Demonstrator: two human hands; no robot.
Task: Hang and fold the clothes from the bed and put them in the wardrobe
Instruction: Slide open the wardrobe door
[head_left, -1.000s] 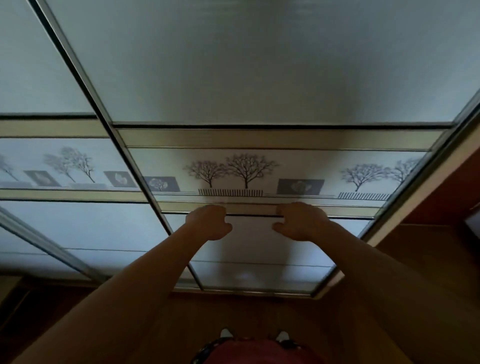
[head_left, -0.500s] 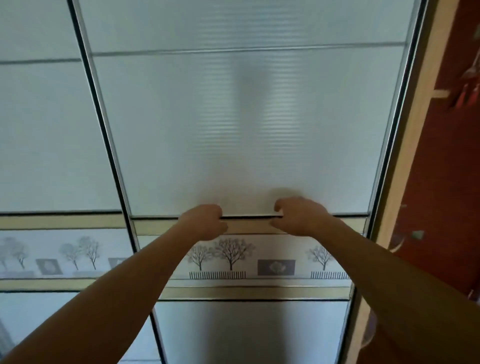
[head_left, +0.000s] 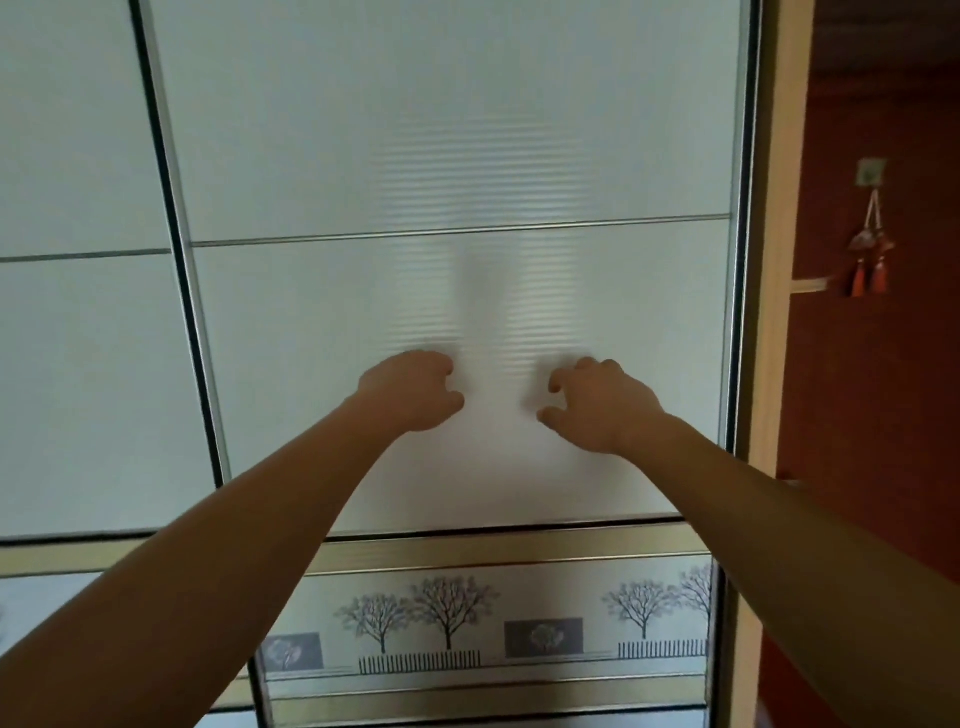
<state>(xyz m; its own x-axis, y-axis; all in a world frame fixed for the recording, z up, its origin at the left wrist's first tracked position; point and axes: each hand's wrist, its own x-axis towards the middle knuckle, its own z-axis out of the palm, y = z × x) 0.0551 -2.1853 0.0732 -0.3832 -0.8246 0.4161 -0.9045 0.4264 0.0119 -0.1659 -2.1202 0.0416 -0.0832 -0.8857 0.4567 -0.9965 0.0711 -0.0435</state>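
Two bare forearms rise from the lower corners and meet at mid-height on the tall frosted, ribbed sliding wardrobe door (head_left: 322, 322). The left hand (head_left: 410, 392) is bunched, fingers curled under and thumb tucked toward the panel. The right hand (head_left: 602, 405) is clawed, its bent fingertips (head_left: 555, 387) aimed at the panel. Neither hand holds anything, and I cannot tell whether they press the surface or hover just off it. The clothes and the bed are out of view, so the task's thing here is the closed wardrobe itself. Below the wrists a printed band of bare grey trees and small fences (head_left: 519, 613) crosses the door between beige rails. The door's long axis is upright. Its pale metal right edge strip (head_left: 740, 260) lies just beside the light wooden wardrobe post (head_left: 774, 260), so the only free travel seems to be leftward, across the neighbouring frosted door (head_left: 78, 364) beyond the dark upright strip (head_left: 179, 260). The right hand is nearer that right edge, which lies to the right of its fingers, and it looks the likelier hand to start the slide. Farther right, a red tasselled ornament (head_left: 870, 249) hangs on a dark red-brown wall (head_left: 883, 441).
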